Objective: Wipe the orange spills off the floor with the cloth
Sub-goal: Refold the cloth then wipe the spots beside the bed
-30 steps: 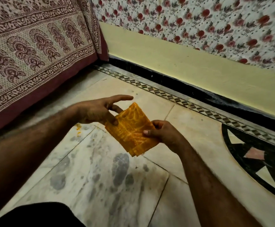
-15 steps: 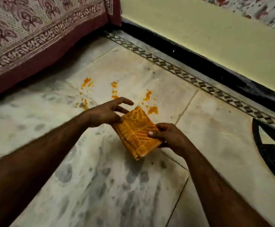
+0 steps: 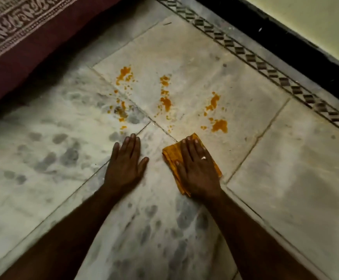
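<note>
Left hand: the left hand (image 3: 127, 164) lies flat on the floor (image 3: 275, 178), palm down. Its fingers are straight and close together and the thumb is spread to the right. It holds nothing.
Right hand: the right hand (image 3: 197, 166) lies palm down on the cloth (image 3: 170, 158) and presses it to the floor. The fingers are straight and point away, not curled round the cloth.
Ring: a ring (image 3: 203, 158) sits on one finger of the right hand.
Cloth: orange-yellow and folded, it lies on the floor under the right hand. Its edges show to the left, to the right and at the fingertips. Its far corner is close to the nearest spill, with a strip of bare tile between them.
Spills: the orange spills (image 3: 219, 125) lie in several patches and small drops on the tiles, all farther away than both hands. One patch sits far left, one in the middle, two on the right, and one over a grey blotch by the tile joint.
Floor: pale marble tiles with grey blotches and thin dark joints.
Border: a strip of dark and light diamonds (image 3: 265, 67) runs along the far right. Beyond it are a black band and a pale yellow wall (image 3: 316, 21).
Bed cover: a dark red bed cover (image 3: 13, 27) with a pale printed edge fills the far left.
</note>
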